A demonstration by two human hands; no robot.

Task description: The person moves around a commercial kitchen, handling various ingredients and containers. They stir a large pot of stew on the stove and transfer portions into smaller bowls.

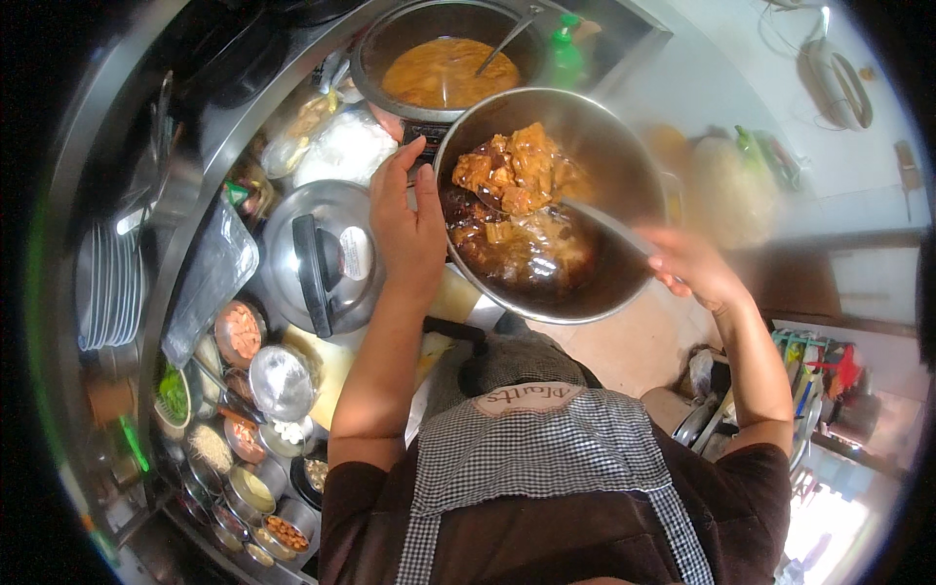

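My right hand (691, 267) grips the handle of a metal ladle (607, 227), whose bowl is heaped with chunks of braised meat (515, 168) in brown sauce. The ladle is inside a large steel pot (548, 318), over more dark, glossy stew (541, 256). My left hand (409, 219) is raised at the pot's left rim with fingers apart; whether it touches the rim I cannot tell. Behind stands a rice-cooker-like pot (365, 73) of orange-brown soup (446, 73), a second ladle (504, 47) leaning in it. Steam blurs the right side.
A steel lid with a black handle (314, 274) lies left of my left forearm. Several small bowls of ingredients (241, 333) crowd the lower left, below a clear plastic tray (212, 278). Stacked plates (110, 285) stand far left. A green pump bottle (567, 55) is behind the pot.
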